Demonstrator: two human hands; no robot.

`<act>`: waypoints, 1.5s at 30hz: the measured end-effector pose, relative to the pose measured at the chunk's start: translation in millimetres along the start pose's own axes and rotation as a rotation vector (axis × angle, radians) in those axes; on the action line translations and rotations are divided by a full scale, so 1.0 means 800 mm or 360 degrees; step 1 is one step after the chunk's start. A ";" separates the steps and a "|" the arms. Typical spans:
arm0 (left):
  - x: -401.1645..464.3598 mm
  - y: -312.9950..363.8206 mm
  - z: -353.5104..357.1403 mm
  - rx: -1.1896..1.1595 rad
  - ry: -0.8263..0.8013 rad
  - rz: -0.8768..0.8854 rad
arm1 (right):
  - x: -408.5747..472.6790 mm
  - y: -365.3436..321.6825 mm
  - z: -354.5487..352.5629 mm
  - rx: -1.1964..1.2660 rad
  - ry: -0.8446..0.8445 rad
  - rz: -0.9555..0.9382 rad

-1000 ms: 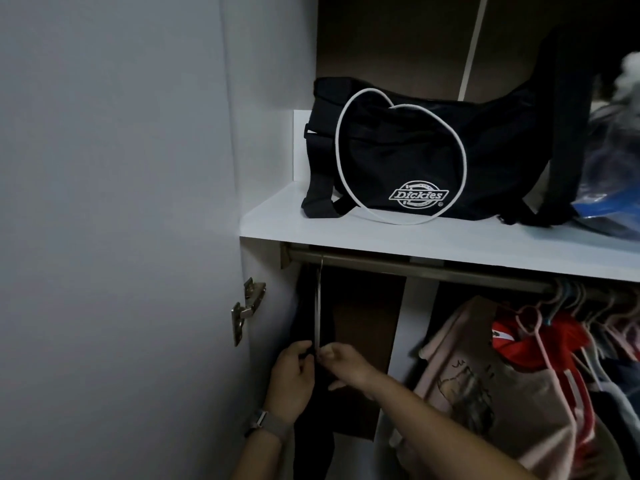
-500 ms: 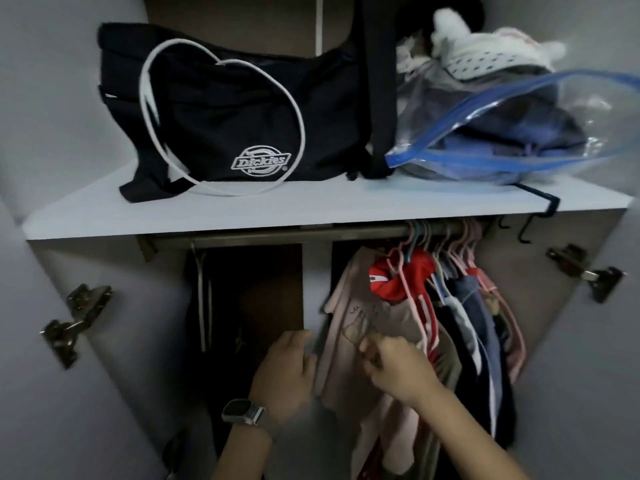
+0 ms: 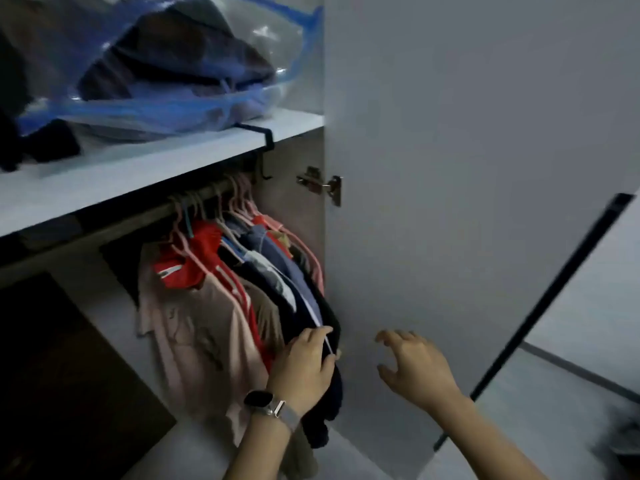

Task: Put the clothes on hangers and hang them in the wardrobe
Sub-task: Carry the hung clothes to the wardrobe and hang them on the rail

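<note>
Lots of clothes (image 3: pixel 221 289) already hang on hangers from the rod (image 3: pixel 194 199) in the middle of the picture, the left hand (image 3: pixel 304 368) holds a dark one's edge, and the right hand (image 3: pixel 412 365), lower right, is spread and holds nothing.

Can't make out any readable text, brand or number anywhere in this shot, it's all too blurry honestly.
</note>
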State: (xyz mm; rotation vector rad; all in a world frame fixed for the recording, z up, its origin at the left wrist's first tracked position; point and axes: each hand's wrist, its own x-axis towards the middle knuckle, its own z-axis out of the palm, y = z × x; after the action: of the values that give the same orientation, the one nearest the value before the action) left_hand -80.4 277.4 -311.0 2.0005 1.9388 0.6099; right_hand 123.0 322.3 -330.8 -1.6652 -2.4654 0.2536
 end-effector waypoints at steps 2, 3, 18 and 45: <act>0.011 0.018 0.017 0.0025 -0.0106 0.0148 | -0.022 0.023 -0.007 -0.0050 0.0014 0.0185; 0.013 0.027 0.025 0.0027 -0.0164 0.0222 | -0.035 0.031 -0.009 -0.0056 0.0002 0.0285; 0.000 0.216 0.161 0.0112 -0.0818 0.1199 | -0.277 0.119 -0.018 0.0047 0.0250 0.1452; -0.079 0.671 0.499 0.0530 -0.1482 0.1838 | -0.634 0.469 -0.031 0.0570 0.0118 0.2462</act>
State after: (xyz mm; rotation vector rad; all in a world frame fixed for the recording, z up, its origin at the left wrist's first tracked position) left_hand 583.0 219.8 -403.7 2.7407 0.2704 -0.4692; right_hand 654.6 -9.3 -408.4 -2.7927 -0.5112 0.6670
